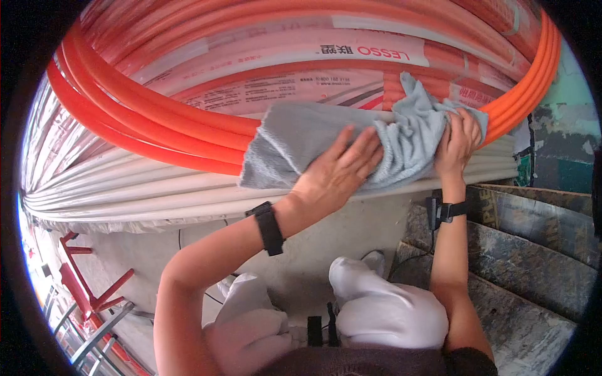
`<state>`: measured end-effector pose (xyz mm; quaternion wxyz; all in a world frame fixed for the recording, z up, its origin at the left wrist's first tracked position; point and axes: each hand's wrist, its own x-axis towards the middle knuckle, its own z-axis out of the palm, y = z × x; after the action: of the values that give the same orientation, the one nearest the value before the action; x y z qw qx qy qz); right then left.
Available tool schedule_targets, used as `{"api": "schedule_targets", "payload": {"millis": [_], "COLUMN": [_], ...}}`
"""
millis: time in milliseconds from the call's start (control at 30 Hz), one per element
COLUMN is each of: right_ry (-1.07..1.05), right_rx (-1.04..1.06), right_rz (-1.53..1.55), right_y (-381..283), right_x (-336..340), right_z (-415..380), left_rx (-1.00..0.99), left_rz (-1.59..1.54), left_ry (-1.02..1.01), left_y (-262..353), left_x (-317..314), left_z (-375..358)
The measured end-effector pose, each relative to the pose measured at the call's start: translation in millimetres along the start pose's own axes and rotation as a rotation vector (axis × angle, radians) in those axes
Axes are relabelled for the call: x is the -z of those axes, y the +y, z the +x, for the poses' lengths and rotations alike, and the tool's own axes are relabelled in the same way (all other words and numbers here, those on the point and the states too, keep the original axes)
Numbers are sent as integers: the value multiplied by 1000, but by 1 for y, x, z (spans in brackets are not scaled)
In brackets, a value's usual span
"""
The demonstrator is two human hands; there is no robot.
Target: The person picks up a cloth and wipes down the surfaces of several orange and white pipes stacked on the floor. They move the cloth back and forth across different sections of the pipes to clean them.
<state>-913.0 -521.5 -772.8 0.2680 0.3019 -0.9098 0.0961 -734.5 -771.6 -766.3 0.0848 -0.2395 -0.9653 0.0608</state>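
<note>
A grey-blue cloth (282,141) is draped over a bundle of orange pipes (188,135) that curves across the view. My left hand (338,168) lies flat on the cloth, fingers stretched out and slightly apart. Further right, my right hand (459,141) curls its fingers around the bunched end of the cloth, over the pipes. The cloth is smooth on its left part and crumpled between the two hands. The pipes beneath it are hidden there.
Behind are coils in printed plastic wrapping (269,50), above a stack of white pipes (125,188). Dark worn boards (527,257) lie at right. A red metal frame (81,282) and a grey ladder-like frame (100,335) stand at lower left.
</note>
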Motion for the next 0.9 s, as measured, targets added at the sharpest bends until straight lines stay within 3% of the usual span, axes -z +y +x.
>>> {"api": "schedule_targets", "payload": {"millis": [233,433,500,900], "right_ry": [81,157,178,10], "right_rx": [-152,-228,-264,-398], "right_rz": [-61,-83,-46,-70], "right_y": [26,16,12,-81], "right_x": [-6,-12,-12,-18], "right_z": [12,5,2,-30], "left_rx": [-51,129,160,371], "left_rz": [-6,-219,-151,-137], "left_ry": [32,29,35,-11], "left_y": [5,-6,-9,-52], "left_x": [0,5,6,31], "left_z": [14,-3,-10,-74]}}
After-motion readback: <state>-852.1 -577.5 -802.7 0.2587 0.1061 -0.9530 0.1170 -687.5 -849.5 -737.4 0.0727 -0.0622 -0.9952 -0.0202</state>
